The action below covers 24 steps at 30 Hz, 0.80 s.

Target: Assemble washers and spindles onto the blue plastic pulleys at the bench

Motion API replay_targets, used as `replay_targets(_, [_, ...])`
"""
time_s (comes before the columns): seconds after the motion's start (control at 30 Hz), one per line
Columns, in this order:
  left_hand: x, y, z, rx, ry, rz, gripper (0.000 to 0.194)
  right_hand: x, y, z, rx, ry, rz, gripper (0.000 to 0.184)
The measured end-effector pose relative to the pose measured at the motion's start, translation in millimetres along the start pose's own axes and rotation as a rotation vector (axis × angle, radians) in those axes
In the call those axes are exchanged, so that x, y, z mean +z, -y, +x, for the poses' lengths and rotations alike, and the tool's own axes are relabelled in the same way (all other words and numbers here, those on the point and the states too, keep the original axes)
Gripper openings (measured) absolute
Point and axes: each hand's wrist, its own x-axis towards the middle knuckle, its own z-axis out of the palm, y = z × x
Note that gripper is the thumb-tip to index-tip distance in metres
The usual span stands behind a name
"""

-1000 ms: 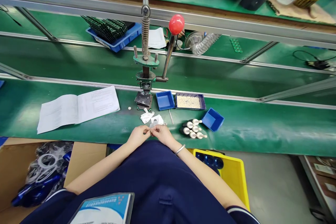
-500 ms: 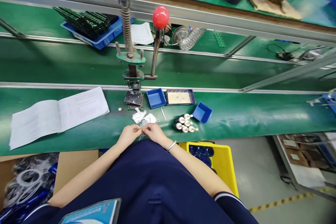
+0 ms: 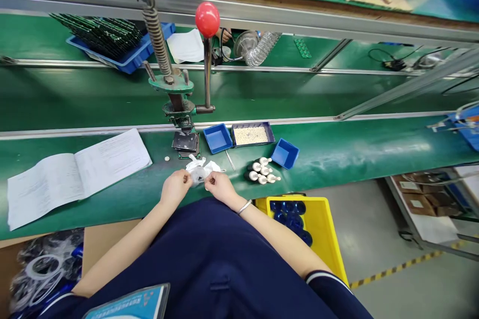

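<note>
My left hand (image 3: 175, 187) and my right hand (image 3: 221, 187) are close together at the bench's front edge, fingers pinched. Between them stretches a small clear plastic bag (image 3: 197, 174), each hand gripping one side of it; its contents cannot be made out. Just behind it lie crumpled white pieces (image 3: 212, 166), of cloth or plastic. A hand press (image 3: 185, 142) with a red ball lever (image 3: 207, 19) stands beyond them. To the right, a thin metal tool (image 3: 230, 160) rests near several dark bottles with pale nozzle tips (image 3: 262, 170).
Blue trays (image 3: 218, 138) and a box of small cream pieces (image 3: 251, 134) line the back. An open booklet (image 3: 80, 174) lies left. A yellow crate (image 3: 325, 229) with blue parts sits below right. Across the bench, another person's hand (image 3: 224, 35) shows beside a clear hose.
My hands were together at the fingertips; now they are apart, the left having moved left, with the clear bag spread between them. The whole view has shifted slightly.
</note>
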Motion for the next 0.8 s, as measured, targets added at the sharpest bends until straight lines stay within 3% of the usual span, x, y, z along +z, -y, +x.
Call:
replay_targets(0.1, [0.0, 3.4, 4.9, 0.039, 0.025, -0.028, 0.011, 0.0, -1.6, -0.4, 0.012, -0.002, 0.128, 0.007])
replay_targets(0.27, [19.0, 0.7, 11.9, 0.023, 0.178, -0.162, 0.048, 0.9, -0.2, -3.2, -0.006, 0.034, 0.211, 0.004])
replay_targets(0.37, [29.4, 4.9, 17.6, -0.017, 0.248, -0.193, 0.059, -1.4, -0.1, -6.6, -0.024, 0.060, 0.245, 0.004])
replay_targets(0.6, [23.7, 22.8, 31.8, -0.134, 0.455, -0.444, 0.052, -6.4, -9.3, -8.9, 0.009, 0.057, 0.375, 0.006])
replay_targets(0.8, [4.8, 11.6, 22.5, -0.207, 0.646, -0.780, 0.049, -12.9, -10.4, -8.0, 0.031, 0.031, 0.557, 0.013])
